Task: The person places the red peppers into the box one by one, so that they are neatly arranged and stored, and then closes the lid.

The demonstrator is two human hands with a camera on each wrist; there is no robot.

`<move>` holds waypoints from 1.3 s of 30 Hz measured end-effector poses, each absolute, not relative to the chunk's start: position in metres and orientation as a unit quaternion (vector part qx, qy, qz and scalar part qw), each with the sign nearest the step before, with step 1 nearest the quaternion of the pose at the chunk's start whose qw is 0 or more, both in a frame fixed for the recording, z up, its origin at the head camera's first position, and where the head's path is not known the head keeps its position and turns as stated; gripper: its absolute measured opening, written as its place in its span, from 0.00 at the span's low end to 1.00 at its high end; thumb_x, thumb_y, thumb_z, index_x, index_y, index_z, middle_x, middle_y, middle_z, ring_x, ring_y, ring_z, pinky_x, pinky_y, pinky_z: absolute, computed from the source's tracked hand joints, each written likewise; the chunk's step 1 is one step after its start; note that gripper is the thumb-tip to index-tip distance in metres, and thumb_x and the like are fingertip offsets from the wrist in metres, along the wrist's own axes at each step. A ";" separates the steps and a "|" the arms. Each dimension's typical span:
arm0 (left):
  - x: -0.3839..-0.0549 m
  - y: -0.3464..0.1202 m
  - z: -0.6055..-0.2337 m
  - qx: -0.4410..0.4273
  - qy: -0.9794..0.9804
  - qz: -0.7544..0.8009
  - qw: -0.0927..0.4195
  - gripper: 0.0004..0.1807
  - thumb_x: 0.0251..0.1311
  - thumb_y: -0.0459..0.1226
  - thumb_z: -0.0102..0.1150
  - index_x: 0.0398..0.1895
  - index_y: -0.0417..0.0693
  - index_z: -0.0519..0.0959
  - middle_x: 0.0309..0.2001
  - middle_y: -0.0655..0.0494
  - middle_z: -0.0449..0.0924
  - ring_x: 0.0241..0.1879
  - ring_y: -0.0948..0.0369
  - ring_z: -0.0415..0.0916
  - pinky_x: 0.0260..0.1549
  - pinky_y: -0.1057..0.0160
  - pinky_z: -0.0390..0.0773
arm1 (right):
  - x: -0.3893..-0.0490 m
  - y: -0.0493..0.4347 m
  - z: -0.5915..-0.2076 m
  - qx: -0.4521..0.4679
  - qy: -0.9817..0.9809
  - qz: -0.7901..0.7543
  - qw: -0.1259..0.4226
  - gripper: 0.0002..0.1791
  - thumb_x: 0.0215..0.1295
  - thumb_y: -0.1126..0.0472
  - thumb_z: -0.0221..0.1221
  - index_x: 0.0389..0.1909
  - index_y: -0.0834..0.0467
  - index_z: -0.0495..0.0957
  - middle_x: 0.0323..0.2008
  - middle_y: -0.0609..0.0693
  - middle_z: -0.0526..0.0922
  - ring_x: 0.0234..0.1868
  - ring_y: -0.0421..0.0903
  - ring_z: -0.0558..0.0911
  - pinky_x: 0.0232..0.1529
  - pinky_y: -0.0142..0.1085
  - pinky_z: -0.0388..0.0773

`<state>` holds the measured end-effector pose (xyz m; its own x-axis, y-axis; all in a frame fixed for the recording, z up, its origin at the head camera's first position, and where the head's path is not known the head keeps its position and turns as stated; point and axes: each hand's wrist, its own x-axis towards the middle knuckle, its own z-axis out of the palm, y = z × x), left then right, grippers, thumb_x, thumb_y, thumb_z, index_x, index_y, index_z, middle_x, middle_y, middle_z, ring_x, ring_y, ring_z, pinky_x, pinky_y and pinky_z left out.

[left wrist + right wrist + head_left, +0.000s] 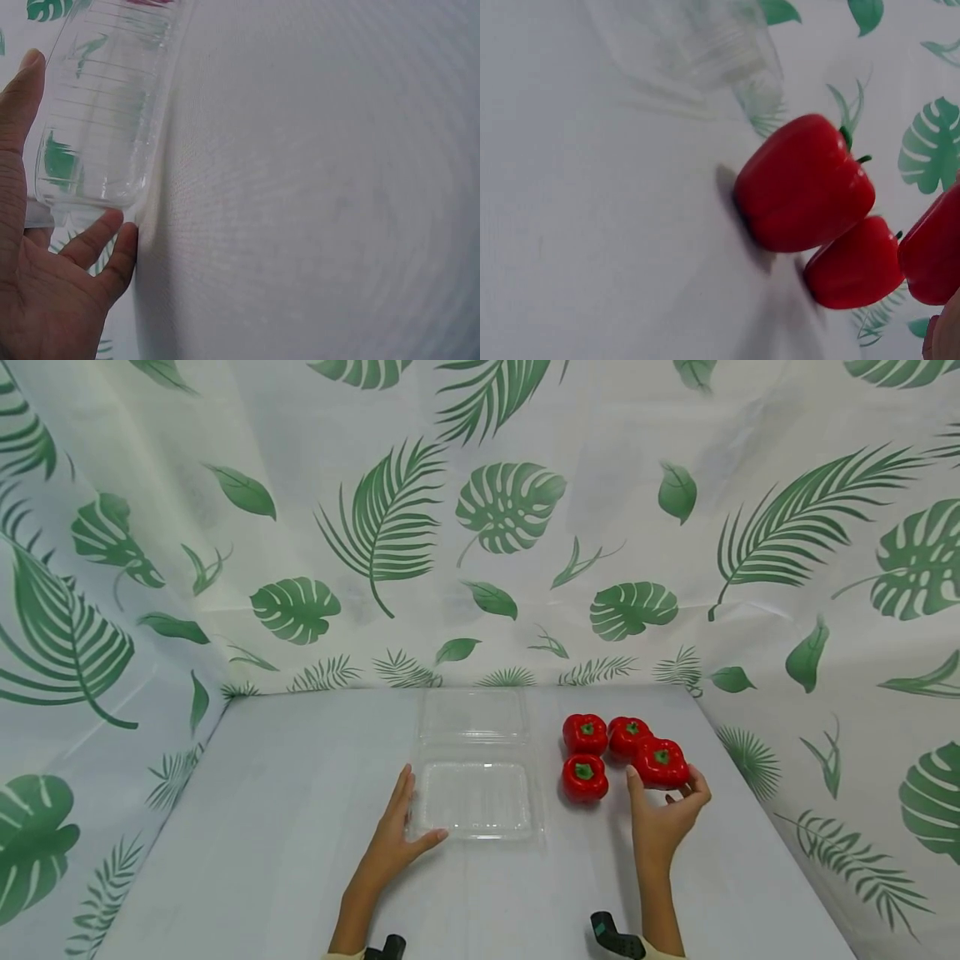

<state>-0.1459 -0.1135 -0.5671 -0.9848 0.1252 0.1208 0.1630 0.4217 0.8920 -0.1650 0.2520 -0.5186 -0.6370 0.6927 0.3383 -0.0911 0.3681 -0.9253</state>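
Note:
A clear plastic clamshell box [476, 802] lies on the table with its lid [474, 715] folded back toward the wall. My left hand [397, 835] is at the box's left side, fingers extended along the edge and thumb at the near corner. In the left wrist view, that hand's fingertips [112, 217] are right at the end of the box. A red bell pepper [662, 763] with a green stem is gripped between thumb and fingers of my right hand [663, 827]. In the right wrist view this pepper [935, 247] shows only partly, at the right border.
Three more red bell peppers stand right of the box: one at the front [585, 778], one behind it [585, 734], and another [627, 737] partly hidden by the held one. A leaf-patterned sheet [405, 643] rises behind the white table [262, 827].

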 end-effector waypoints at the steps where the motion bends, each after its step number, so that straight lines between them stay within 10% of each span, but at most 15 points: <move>1: -0.146 -0.113 -0.567 -0.085 -0.843 -0.531 0.017 0.60 0.49 0.48 0.74 0.78 0.45 0.45 0.80 0.52 0.38 0.76 0.45 0.47 0.66 0.42 0.65 | -0.165 0.250 -0.515 -0.193 -0.738 0.526 0.377 0.45 0.55 0.53 0.71 0.69 0.45 0.54 0.67 0.45 0.64 0.63 0.37 0.63 0.56 0.36 0.69; 23: -0.145 -0.112 -0.566 -0.088 -0.844 -0.529 0.017 0.61 0.49 0.48 0.74 0.79 0.50 0.43 0.80 0.53 0.37 0.75 0.43 0.50 0.66 0.42 0.64 | -0.177 0.185 -0.482 0.075 -0.769 0.556 0.306 0.50 0.41 0.74 0.73 0.68 0.63 0.59 0.66 0.58 0.68 0.65 0.35 0.66 0.58 0.17 0.70; 39: -0.146 -0.112 -0.568 -0.081 -0.847 -0.525 0.015 0.60 0.48 0.49 0.74 0.78 0.46 0.45 0.80 0.55 0.38 0.76 0.44 0.48 0.66 0.43 0.64 | -0.188 0.153 -0.502 0.097 -0.797 0.579 0.145 0.49 0.47 0.61 0.74 0.70 0.49 0.59 0.65 0.52 0.68 0.66 0.51 0.67 0.56 0.59 0.78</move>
